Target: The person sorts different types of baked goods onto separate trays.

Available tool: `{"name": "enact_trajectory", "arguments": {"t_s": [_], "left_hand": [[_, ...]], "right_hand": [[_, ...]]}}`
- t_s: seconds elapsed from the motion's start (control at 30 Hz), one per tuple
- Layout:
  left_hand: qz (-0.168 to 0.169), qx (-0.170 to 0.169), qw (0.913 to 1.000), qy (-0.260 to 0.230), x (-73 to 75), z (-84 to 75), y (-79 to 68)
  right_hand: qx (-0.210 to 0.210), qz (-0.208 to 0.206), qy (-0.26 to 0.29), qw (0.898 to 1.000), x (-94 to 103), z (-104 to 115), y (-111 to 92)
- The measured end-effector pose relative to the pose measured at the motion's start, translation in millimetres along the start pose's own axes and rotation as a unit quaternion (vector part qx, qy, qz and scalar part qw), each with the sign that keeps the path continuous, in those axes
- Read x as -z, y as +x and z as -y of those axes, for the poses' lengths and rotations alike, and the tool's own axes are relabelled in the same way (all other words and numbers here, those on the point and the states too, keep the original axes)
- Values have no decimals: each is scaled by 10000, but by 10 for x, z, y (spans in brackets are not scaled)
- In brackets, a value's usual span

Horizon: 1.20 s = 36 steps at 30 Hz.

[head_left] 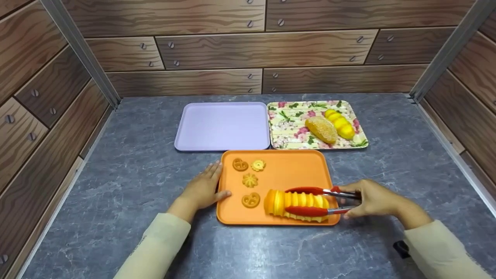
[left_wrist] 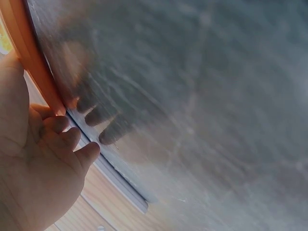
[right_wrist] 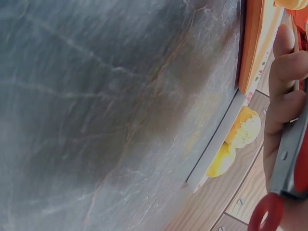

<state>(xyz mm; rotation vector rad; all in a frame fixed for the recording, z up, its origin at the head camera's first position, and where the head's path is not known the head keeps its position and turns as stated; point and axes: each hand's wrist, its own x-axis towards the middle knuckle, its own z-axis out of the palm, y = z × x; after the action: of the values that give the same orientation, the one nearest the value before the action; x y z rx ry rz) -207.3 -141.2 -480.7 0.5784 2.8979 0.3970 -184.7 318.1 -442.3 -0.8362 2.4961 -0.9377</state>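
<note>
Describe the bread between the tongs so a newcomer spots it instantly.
Find the orange tray, frontmost of the three. Toward its near right corner, red-tipped tongs straddle a ridged yellow-orange loaf. It's far bigger than the small pretzel- and flower-shaped biscuits to its left.

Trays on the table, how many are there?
3: an orange tray in front, a purple tray behind it to the left, and a floral tray behind it to the right. No others show.
</note>
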Motion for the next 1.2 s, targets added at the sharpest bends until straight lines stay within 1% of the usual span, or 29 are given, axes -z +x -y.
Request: {"name": "enact_trajectory", "arguments": {"t_s": [0.2,0.3,0.53,0.67,0.83,0.97,1.07,1.2], "left_hand": [[-15,-3,10000,1,-5,0,1],[-24,2,10000,16,-1,-2,0],[-60,-24,10000,4,-15,5,1],[-57,1,10000,-23,-21,13,2],[-61,-1,10000,-58,-16,13,-2],[-82,-44,9999,-88,-13,15,-5],[-73,-61,9999,-107,-9,14,-7],[-82,-81,9998,-140,-8,19,-2]], "right_hand": [[-85,-81,96,9999,20,-4,10],[-150,-251,65,9996,43,7,22],[-407,-700,-210,9965,84,73,99],[-504,-919,-143,9944,77,118,171],[-763,-1290,-102,9886,55,174,278],[-966,-1590,-275,9822,34,202,363],[-999,-1784,-427,9779,18,208,416],[-968,-2024,-418,9736,-9,207,486]]}}
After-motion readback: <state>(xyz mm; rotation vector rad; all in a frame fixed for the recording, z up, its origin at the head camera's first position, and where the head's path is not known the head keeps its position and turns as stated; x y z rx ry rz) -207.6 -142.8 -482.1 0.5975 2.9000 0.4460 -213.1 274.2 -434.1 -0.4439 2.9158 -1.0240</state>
